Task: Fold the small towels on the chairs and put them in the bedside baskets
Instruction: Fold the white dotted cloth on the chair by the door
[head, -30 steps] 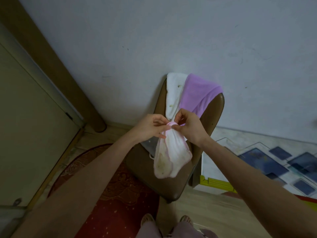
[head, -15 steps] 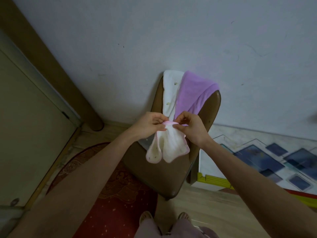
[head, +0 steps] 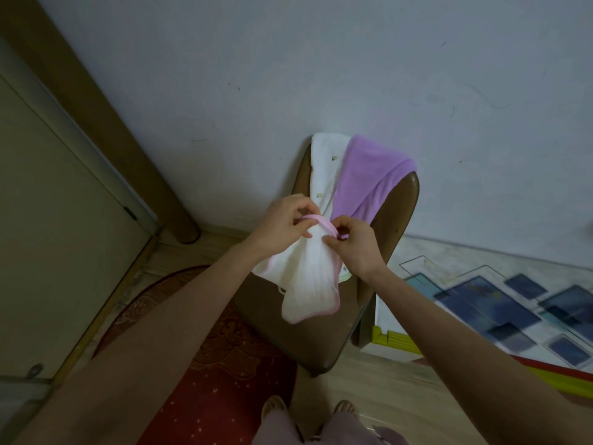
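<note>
I pinch the pink-edged towel [head: 308,271] along its top hem with both hands: my left hand [head: 282,224] at ten o'clock of the cloth, thumb and fingers curled onto the trim, my right hand [head: 354,244] at one o'clock, fingertips nipping the same edge. A second ago it hung bunched in a narrow bundle; now it has spread wider and hangs flatter over the chair [head: 324,332] seat, its pink border showing down the right side. I judge it opened enough to start a fold. The white towel [head: 324,168] and purple towel [head: 365,178] remain draped over the chair back at twelve o'clock, untouched. No basket is in view.
</note>
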`<state>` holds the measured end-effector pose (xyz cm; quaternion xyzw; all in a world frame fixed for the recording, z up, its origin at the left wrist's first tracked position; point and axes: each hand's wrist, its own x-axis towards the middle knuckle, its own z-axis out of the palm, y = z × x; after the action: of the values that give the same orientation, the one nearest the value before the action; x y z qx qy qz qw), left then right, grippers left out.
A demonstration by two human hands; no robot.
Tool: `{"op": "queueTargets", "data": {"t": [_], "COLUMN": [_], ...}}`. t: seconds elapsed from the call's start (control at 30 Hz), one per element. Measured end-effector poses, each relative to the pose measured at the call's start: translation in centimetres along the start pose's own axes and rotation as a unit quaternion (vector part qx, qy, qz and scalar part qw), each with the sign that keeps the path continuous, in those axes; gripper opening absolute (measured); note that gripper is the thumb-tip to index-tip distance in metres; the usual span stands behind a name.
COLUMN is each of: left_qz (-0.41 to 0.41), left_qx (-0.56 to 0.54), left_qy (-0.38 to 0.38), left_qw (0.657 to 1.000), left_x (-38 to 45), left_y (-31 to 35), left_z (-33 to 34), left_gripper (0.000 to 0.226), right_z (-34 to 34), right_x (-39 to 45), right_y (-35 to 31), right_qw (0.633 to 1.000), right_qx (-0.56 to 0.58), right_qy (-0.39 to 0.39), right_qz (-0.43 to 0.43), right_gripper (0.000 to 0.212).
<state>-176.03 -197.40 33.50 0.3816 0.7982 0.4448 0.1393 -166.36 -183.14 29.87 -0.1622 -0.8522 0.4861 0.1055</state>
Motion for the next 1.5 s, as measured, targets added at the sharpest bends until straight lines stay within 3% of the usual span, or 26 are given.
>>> {"op": "queueTargets", "data": {"t": [0.1,0.2,0.27,0.37,0.5,0.67,0.73,0.87,0.93,1.1,1.3,1.43,1.5], "left_qz": [-0.021,-0.039,-0.041,-0.029,0.015,0.094,0.127,0.122,0.113,0.099,0.106,0.109,0.119], "left_qx": [-0.053,-0.010,0.057,0.114,0.158,0.386,0.437,0.508,0.527,0.536,0.525,0.513,0.510], "left_qy": [0.029,0.052,0.020,-0.046,-0.059,-0.137,-0.147,-0.159,-0.161,-0.162,-0.165,-0.177,-0.187], "left_qw": [0.998,0.998,0.997,0.992,0.985,0.907,0.878,0.838,0.827,0.822,0.828,0.833,0.831], "left_x": [0.1,0.3,0.5,1.0,2.1,4.3,4.9,5.6,5.8,6.1,6.9,7.2,7.4], "left_y": [-0.5,-1.2,-1.7,-1.8,-0.7,0.0,-0.2,0.0,-0.3,-1.5,-2.7,-3.5,-3.8], "left_z": [-0.2,-0.9,-1.4,-1.7,-2.2,-1.5,-1.1,-0.7,-0.4,-0.1,-0.2,0.9,1.6], "left_gripper": [0.007,0.023,0.028,0.009,0.019,0.021,0.012,0.022,0.022,0.017,0.022,0.028,0.029], "right_z": [-0.3,-1.1,-1.6,-2.5,-3.4,-4.3,-4.6,-5.8,-6.3,-7.6,-9.0,-9.2,-9.4], "right_x": [0.1,0.2,0.4,1.1,2.0,1.7,1.4,0.9,0.6,0.2,-1.0,-1.7,-2.1], "right_y": [1.4,2.6,2.9,2.1,1.5,2.3,2.8,4.2,4.6,5.8,6.2,6.4,6.5], "right_qw": [0.999,0.999,0.998,0.995,0.989,0.978,0.971,0.968,0.964,0.957,0.944,0.943,0.947], "right_qx": [-0.033,-0.047,-0.061,-0.080,-0.105,-0.162,-0.197,-0.230,-0.255,-0.289,-0.327,-0.328,-0.320], "right_qy": [-0.006,0.002,0.017,0.017,0.000,-0.036,-0.061,-0.050,-0.045,-0.022,0.028,0.024,0.014], "right_qz": [0.015,0.010,-0.004,-0.057,-0.100,-0.130,-0.124,-0.084,-0.065,-0.027,-0.041,-0.046,-0.035], "right_gripper": [0.004,0.003,0.004,0.007,0.008,0.010,0.012,0.044,0.039,0.006,0.006,0.023,0.018]}}
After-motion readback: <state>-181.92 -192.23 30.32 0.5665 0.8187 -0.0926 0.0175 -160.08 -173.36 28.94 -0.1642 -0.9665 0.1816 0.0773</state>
